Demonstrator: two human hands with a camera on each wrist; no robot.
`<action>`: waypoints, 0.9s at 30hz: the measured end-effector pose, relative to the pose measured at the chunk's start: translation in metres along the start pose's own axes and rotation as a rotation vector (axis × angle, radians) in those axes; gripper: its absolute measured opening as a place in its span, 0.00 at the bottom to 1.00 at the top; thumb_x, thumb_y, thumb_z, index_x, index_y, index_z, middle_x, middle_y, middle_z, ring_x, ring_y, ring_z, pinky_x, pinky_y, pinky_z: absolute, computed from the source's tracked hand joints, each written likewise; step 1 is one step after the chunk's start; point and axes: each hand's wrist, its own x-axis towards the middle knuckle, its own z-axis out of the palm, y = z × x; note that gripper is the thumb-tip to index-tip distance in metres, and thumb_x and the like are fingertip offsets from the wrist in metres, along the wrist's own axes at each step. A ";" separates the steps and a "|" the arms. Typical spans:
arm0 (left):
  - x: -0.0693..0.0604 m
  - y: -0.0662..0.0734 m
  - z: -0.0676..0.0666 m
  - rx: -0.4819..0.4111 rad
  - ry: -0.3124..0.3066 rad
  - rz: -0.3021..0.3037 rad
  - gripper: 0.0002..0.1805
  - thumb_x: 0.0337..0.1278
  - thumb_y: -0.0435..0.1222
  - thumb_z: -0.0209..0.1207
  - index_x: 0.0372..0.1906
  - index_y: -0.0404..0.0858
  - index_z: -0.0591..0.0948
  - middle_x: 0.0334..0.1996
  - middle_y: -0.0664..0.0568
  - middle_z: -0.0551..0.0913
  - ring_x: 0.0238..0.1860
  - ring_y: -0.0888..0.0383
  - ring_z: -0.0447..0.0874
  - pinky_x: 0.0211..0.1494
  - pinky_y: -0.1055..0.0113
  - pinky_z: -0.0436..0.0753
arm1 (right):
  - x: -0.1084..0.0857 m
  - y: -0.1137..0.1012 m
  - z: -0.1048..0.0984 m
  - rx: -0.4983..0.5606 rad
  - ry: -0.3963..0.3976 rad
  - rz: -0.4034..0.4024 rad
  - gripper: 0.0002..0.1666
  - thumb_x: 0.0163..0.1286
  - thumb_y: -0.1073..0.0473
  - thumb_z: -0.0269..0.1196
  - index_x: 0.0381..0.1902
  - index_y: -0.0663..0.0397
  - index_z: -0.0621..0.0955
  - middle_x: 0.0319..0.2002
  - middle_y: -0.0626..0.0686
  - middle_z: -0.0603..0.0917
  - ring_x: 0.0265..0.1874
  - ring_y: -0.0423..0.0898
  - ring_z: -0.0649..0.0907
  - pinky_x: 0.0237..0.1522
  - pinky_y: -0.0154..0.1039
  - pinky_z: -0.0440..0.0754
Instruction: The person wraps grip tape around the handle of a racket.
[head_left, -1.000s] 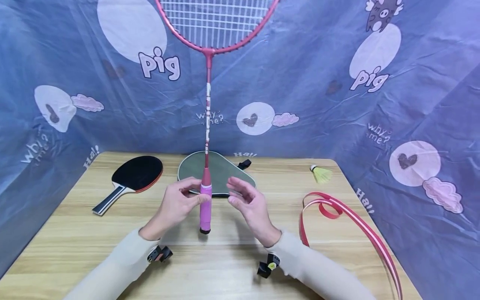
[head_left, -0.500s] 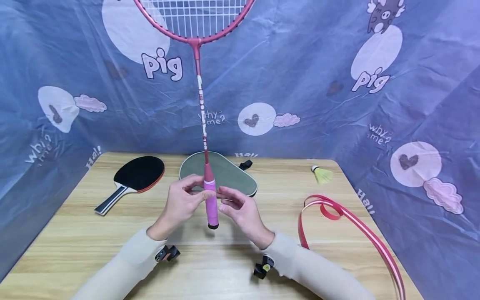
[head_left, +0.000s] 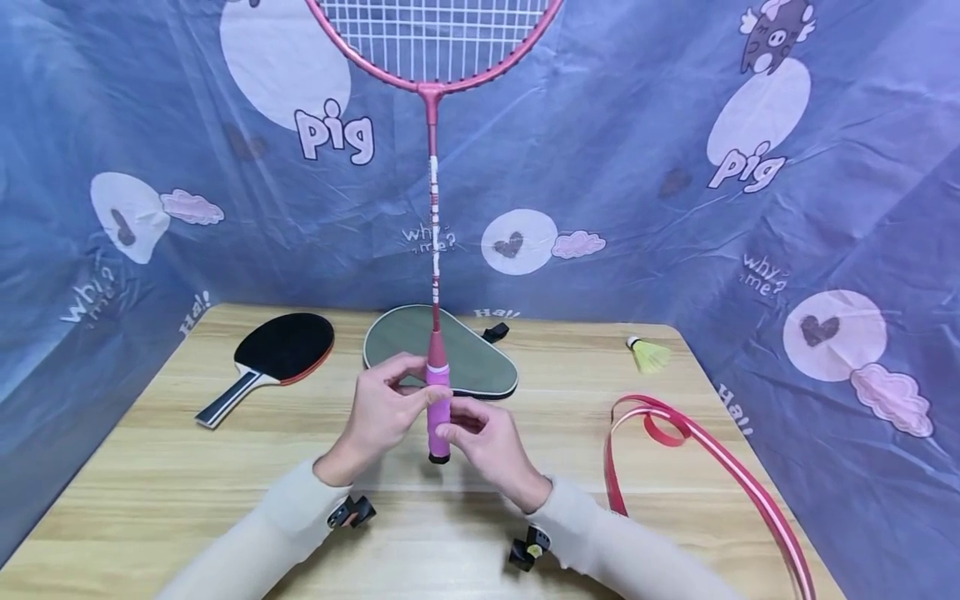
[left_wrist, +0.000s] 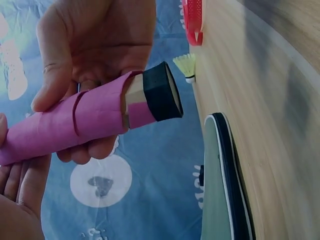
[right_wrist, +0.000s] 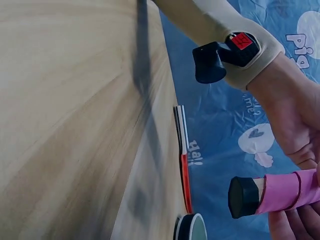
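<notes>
A badminton racket [head_left: 434,200] with a red frame stands nearly upright above the table, its strung head cut off by the top of the head view. Pink wrap covers its handle [left_wrist: 97,112], which ends in a black butt cap [left_wrist: 162,92]; a bare strip shows beside the cap. My left hand [head_left: 384,410] pinches the upper part of the handle between thumb and fingers. Lower down, my right hand [head_left: 491,442] holds the handle from the other side, thumb in front and fingers behind it.
On the wooden table [head_left: 420,550] lie a black table tennis bat [head_left: 285,348] at left, a green bat case [head_left: 480,358] behind the hands, a yellow shuttlecock [head_left: 649,355] and a curling red strip [head_left: 735,468] at right. Patterned blue cloth [head_left: 637,167] hangs behind.
My right hand has closed in from the right and now grips the handle. The racket tilted left, then came back upright, shifting slightly right in view.
</notes>
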 end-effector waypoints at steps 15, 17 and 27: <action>0.006 0.000 0.010 0.024 -0.058 -0.093 0.18 0.52 0.32 0.73 0.50 0.34 0.86 0.40 0.40 0.88 0.38 0.63 0.88 0.46 0.70 0.89 | -0.005 0.004 -0.007 -0.096 0.094 -0.036 0.17 0.64 0.65 0.70 0.52 0.60 0.86 0.43 0.61 0.91 0.41 0.41 0.89 0.49 0.32 0.87; 0.007 -0.001 0.011 0.012 -0.070 -0.099 0.17 0.54 0.32 0.72 0.50 0.33 0.86 0.40 0.38 0.88 0.39 0.64 0.88 0.48 0.71 0.88 | -0.005 0.005 -0.007 -0.081 0.104 -0.035 0.17 0.64 0.66 0.70 0.52 0.61 0.86 0.42 0.62 0.91 0.40 0.41 0.89 0.48 0.32 0.87; 0.006 -0.005 0.012 -0.021 -0.022 -0.056 0.11 0.52 0.25 0.70 0.42 0.25 0.86 0.33 0.34 0.87 0.34 0.67 0.85 0.42 0.74 0.87 | -0.007 0.008 -0.003 -0.063 0.112 -0.044 0.18 0.62 0.66 0.71 0.51 0.60 0.86 0.41 0.61 0.91 0.38 0.37 0.88 0.46 0.33 0.88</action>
